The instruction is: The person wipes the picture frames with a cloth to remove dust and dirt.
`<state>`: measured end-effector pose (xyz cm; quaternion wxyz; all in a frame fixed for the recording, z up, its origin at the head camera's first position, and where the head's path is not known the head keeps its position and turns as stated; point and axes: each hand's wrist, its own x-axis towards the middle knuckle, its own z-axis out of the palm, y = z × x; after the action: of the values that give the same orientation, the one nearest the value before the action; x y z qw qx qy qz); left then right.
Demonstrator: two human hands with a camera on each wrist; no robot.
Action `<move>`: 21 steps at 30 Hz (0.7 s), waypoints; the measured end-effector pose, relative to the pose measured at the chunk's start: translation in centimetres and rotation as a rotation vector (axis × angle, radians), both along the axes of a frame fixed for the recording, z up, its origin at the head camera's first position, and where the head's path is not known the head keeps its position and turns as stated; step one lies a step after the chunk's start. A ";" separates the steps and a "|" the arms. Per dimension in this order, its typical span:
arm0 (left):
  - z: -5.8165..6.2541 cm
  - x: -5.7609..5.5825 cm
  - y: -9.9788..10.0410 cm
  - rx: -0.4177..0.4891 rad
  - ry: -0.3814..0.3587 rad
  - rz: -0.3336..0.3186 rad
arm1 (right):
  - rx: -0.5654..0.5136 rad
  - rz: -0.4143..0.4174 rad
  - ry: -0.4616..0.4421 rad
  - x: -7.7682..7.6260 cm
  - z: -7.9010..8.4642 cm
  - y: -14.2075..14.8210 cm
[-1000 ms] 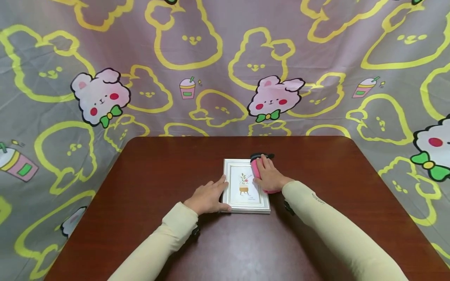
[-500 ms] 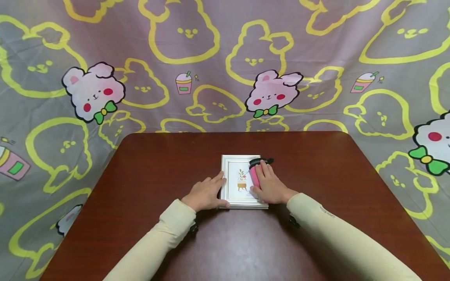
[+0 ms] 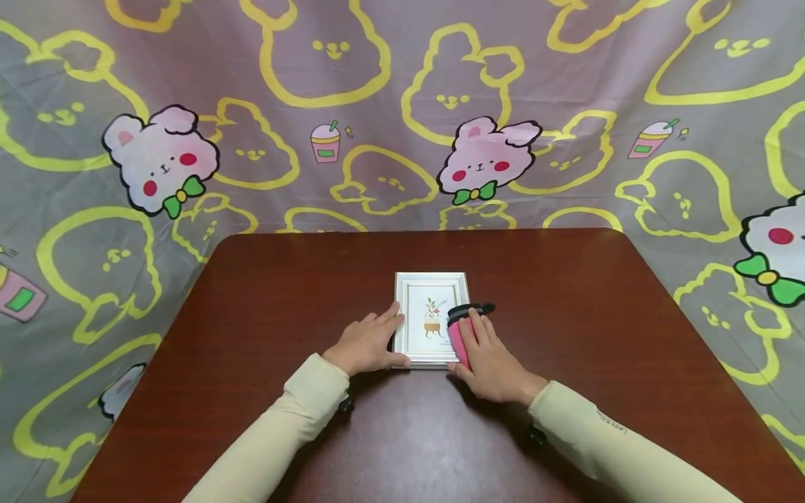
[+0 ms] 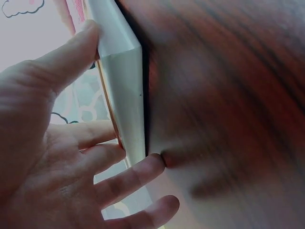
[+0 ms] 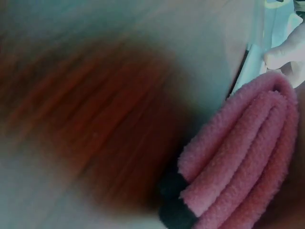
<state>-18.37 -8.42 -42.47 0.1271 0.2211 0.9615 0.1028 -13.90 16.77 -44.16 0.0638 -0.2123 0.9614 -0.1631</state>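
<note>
We note the left hand (image 3: 365,344) at the white picture frame's (image 3: 416,327) 8 o'clock corner, fingers extended, thumb touching the near rim. Frame: flat, mid-table. Pink cloth (image 3: 461,341) overlaps its 4 o'clock side; the right hand's (image 3: 495,363) straight fingers lie over it. Hands apart.

The pink cloth (image 5: 238,155) looks fuzzy, the frame (image 3: 430,279) smooth, the wood-grained table (image 3: 402,433) glossy.

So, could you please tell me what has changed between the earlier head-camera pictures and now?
The right hand and the pink cloth under it have moved along the right side of the picture frame toward the person, baring its far right corner. The left hand stays at the frame's left edge.
</note>
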 end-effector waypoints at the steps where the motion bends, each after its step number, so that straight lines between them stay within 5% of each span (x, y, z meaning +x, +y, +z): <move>1: 0.1 0.0 0.0 0.000 -0.001 -0.001 | 0.001 -0.002 0.001 0.0 0.1 0.0; 11: 0.4 -0.3 0.1 -0.012 -0.012 -0.024 | -0.009 0.005 -0.031 -1.9 0.9 0.2; 21: 0.7 -0.3 0.2 -0.012 -0.058 -0.023 | 0.038 -0.018 -0.054 -6.8 0.7 -0.1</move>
<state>-18.66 -8.25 -41.78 0.1573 0.2282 0.9554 0.1019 -20.66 16.65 -43.48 0.0923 -0.1981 0.9640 -0.1513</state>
